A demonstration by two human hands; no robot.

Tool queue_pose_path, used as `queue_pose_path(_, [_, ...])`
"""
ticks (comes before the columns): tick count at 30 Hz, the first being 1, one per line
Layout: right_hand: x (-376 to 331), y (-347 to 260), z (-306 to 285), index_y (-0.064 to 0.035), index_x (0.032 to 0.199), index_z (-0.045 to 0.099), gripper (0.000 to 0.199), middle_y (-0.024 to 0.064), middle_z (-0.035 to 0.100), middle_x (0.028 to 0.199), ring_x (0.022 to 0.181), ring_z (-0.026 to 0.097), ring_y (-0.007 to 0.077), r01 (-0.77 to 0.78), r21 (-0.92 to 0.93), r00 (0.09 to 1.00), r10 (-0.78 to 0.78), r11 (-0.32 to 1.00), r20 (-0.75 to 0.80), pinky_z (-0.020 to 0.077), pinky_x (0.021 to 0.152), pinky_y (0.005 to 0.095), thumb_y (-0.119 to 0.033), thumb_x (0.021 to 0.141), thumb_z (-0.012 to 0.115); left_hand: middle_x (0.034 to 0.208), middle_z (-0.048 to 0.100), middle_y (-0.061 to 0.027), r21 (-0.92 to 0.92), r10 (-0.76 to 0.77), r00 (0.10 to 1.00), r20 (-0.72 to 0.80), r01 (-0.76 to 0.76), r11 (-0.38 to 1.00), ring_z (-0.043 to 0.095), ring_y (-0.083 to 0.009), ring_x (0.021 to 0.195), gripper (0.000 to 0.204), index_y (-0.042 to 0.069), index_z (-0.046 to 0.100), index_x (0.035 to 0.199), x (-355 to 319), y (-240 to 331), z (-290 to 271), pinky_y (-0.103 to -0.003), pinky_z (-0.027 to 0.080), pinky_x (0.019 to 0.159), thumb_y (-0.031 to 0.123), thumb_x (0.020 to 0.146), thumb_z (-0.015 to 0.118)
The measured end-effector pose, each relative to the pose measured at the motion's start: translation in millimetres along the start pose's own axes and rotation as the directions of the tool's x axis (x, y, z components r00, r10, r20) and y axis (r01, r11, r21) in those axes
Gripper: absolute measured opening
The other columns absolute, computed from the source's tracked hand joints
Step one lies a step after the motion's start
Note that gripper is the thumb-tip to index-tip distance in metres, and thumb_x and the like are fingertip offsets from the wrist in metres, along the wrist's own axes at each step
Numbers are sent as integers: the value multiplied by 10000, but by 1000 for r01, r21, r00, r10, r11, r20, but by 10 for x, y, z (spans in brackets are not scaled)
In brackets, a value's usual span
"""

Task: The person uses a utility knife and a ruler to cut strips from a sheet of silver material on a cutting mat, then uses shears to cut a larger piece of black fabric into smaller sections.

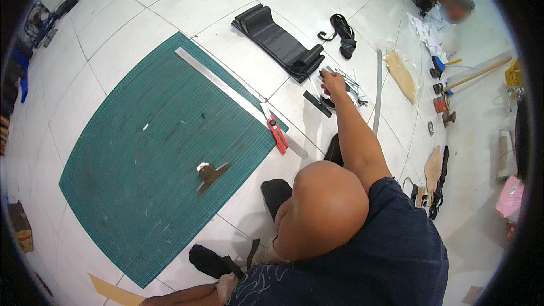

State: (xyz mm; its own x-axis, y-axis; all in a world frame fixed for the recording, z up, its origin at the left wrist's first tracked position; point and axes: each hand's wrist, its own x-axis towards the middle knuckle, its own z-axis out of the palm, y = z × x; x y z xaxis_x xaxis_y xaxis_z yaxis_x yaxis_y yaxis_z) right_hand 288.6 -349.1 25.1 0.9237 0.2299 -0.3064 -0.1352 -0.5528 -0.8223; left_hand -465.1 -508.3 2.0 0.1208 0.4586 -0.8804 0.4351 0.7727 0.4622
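Navy shirt (pixel 368 260), pale looping lettering (pixel 266 282) on front. Left forearm (pixel 184 296) along lower edge, left hand (pixel 228 287) beside black strip (pixel 253 253); unclear whether closed on it. Brown clip (pixel 211 177) on green mat (pixel 130 164); red cutter (pixel 276 132) across metal ruler (pixel 221 85) at mat edge. Right arm (pixel 360 130) stretched forward past bare knee (pixel 331 204), almost straight; right hand (pixel 334 83) at slim tools (pixel 351 84), fingers bunched, unclear whether clamped on any. Tools loosely heaped on tiles (pixel 317 0), between folded black sheet (pixel 277 41) and grey bar (pixel 378 90). Beyond, coiled black cord (pixel 345 38).
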Motion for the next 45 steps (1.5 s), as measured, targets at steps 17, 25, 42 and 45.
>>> queue_pose_path(17, [787,-528,550,46,953,677,442,142,681,912,733,674,256,-110,-271,994,109,956,-21,579,578,341,-348,781,781,1363,515,-170,599,482,614,-625,-20,801,534,-298,1188,434,-14,492,1357,239,1519,-3051,-405,442,996,104,945,567])
queue_pose_path(25, [827,-423,587,90,1049,672,470,201,708,1054,982,692,342,-99,-122,994,93,988,-60,605,722,404,-288,782,755,1253,550,-161,720,618,639,-459,-140,679,553,-285,1032,420,-14,533,1303,534,2024,-2343,-407,460,911,89,905,622])
queue_pose_path(42, [1087,11,815,-4,1095,630,631,92,658,967,831,643,250,-381,57,924,382,923,-12,511,742,458,-443,698,848,1174,577,-186,549,443,760,-475,-138,825,602,-255,1009,388,-83,532,1228,922,1468,-2180,-351,503,872,90,889,604])
queue_pose_path(45, [1151,143,661,3,1142,615,710,111,660,1030,884,647,266,-360,111,929,367,926,-52,513,753,465,-493,691,847,1172,569,-182,519,408,761,-504,-110,847,606,-255,992,381,-80,534,1222,977,1515,-2084,-343,501,862,87,888,606])
